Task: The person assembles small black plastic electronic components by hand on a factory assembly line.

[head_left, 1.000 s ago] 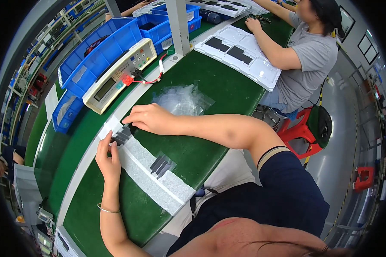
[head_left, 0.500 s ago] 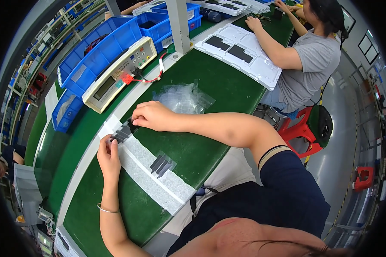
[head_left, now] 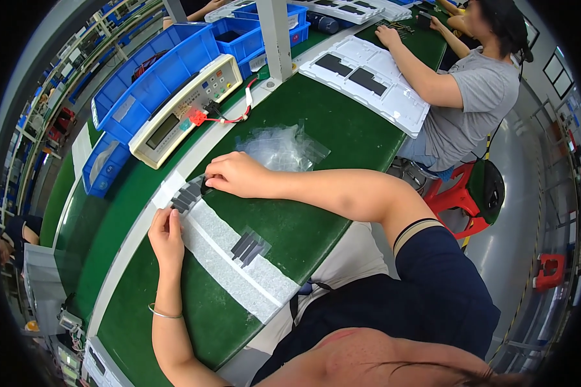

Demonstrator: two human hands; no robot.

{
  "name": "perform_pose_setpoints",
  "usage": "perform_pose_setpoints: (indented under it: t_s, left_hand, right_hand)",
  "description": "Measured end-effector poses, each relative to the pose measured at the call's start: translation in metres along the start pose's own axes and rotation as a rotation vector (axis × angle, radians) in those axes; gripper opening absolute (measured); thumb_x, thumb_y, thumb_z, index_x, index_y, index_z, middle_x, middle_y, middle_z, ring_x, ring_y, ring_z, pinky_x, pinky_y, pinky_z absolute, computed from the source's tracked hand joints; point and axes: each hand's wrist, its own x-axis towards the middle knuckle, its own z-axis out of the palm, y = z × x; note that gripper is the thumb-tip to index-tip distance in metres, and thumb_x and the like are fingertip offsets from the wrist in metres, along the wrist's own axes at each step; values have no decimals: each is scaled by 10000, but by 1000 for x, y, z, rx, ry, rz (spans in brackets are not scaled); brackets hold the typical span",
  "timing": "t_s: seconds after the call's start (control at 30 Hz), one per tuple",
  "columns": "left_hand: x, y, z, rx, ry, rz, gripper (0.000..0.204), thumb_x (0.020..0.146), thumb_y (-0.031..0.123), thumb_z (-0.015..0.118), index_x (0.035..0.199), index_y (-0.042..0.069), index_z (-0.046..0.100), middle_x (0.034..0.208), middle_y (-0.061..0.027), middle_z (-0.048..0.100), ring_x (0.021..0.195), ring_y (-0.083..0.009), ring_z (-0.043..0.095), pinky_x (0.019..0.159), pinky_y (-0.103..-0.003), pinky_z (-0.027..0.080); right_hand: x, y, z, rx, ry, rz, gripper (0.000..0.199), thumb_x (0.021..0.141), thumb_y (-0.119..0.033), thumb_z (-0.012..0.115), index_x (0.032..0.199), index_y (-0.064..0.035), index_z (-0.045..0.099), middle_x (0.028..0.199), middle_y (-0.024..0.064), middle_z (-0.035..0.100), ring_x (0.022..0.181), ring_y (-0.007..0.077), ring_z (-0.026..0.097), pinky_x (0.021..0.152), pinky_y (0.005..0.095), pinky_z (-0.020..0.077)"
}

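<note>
My left hand (head_left: 166, 233) rests at the far left end of a white textured strip (head_left: 229, 258) on the green table. Its thumb and forefinger are drawn together beside a group of dark grey strips (head_left: 186, 197); what they pinch is too small to make out. Across from it, my right hand (head_left: 239, 175) is closed, fingertips down on a small black piece (head_left: 206, 185) at the other side of that group. A second group of dark grey strips, on clear film (head_left: 248, 248), lies nearer me on the white strip. The right palm hides part of the table.
Clear plastic pieces (head_left: 284, 147) are heaped beyond my right forearm. A cream meter (head_left: 184, 113) with red and black leads stands before blue bins (head_left: 152, 77). On the right, a co-worker in a grey shirt (head_left: 481, 84) sits by a white tray (head_left: 394, 97) holding black parts.
The whole view has shifted slightly right. My left fingers have drawn back a little from the far dark strips, leaving more of them visible. My right hand stays nearly in place.
</note>
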Motion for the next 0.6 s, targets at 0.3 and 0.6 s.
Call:
perform_pose_setpoints:
  t_s: [0.3, 0.6]
  left_hand:
    - [2, -6, 0, -151, -55, -184, 149, 874, 118, 517, 821, -17, 551, 602, 1, 477, 522, -69, 447, 486, -202, 352]
    - [2, 0, -4, -274, -51, -225, 167, 874, 151, 523, 792, 8, 549, 592, 6, 483, 530, -66, 442, 504, -200, 351]
  right_hand:
    - [-1, -1, -4, -51, -105, 27, 145, 748, -165, 610, 748, -20, 595, 701, 106, 582, 646, 282, 582, 577, 364, 456]
    - [0, -3, -4, -26, -70, 85, 147, 748, -191, 597, 733, -44, 596, 716, 97, 601, 683, 286, 593, 598, 383, 466]
